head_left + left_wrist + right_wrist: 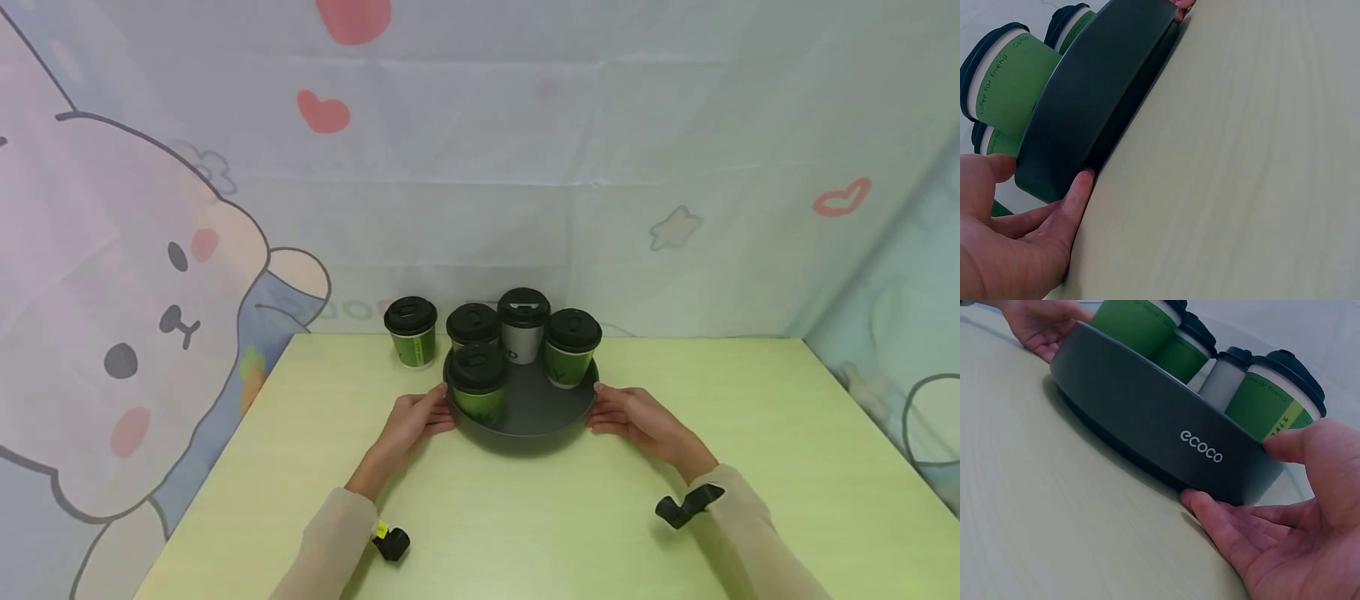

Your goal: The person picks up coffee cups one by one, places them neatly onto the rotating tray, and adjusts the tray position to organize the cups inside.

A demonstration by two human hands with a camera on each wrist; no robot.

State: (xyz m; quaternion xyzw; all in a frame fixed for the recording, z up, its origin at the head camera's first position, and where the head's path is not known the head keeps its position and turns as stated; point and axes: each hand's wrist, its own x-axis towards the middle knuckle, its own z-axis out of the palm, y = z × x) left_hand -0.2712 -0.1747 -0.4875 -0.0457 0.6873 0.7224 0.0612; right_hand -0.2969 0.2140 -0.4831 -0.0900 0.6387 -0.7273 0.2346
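A dark grey round tray (536, 412) marked "ecoco" carries several lidded paper coffee cups. On it stand a green cup (480, 404) at the front left, another green cup (567, 367) at the right, a white cup (522, 337) at the back and a partly hidden green cup (472, 321) behind the front one. My left hand (414, 419) grips the tray's left side, thumb at the rim and fingers under its base. Opposite it, my right hand (637, 418) holds the right side the same way. The tray's base is close over the table.
One more green cup (413, 333) with a black lid stands on the table to the left of the tray. The pale yellow-green table (517, 525) meets a printed cloth backdrop (480, 167) at its far edge. Each sleeve bears a small black camera.
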